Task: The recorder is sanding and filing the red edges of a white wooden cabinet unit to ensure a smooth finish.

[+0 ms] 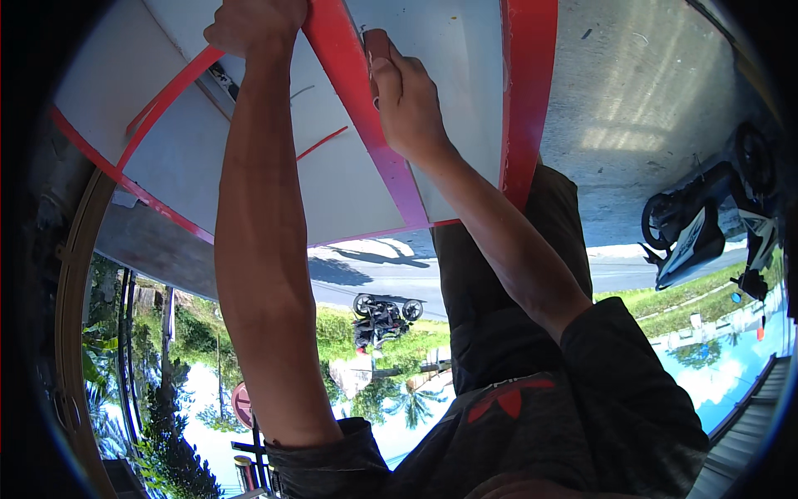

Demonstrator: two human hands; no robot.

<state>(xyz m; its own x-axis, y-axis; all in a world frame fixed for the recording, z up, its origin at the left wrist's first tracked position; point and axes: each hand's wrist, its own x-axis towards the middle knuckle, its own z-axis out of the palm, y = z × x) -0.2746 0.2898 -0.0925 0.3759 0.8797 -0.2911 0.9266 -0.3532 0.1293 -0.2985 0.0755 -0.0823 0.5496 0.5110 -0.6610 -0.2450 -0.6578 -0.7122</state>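
A white panel point(349, 179) with red bands lies in front of me. My left hand point(256, 27) is closed at the top edge of the view, and a thin red strip point(170, 91) curves down and left from its fingers. My right hand point(409, 100) grips a flat, reddish-brown block-like tool point(377, 46) whose exact kind I cannot make out. It is held against the right side of the middle red band point(353, 83). A short red strip piece point(322, 142) lies on the white surface between my arms.
A wide red edge point(525, 91) bounds the panel on the right, beside grey concrete point(632, 83). One motorbike point(690, 233) stands at the right; another motorcycle point(382, 320) is farther off by the road. A brown frame post point(76, 266) rises at the left.
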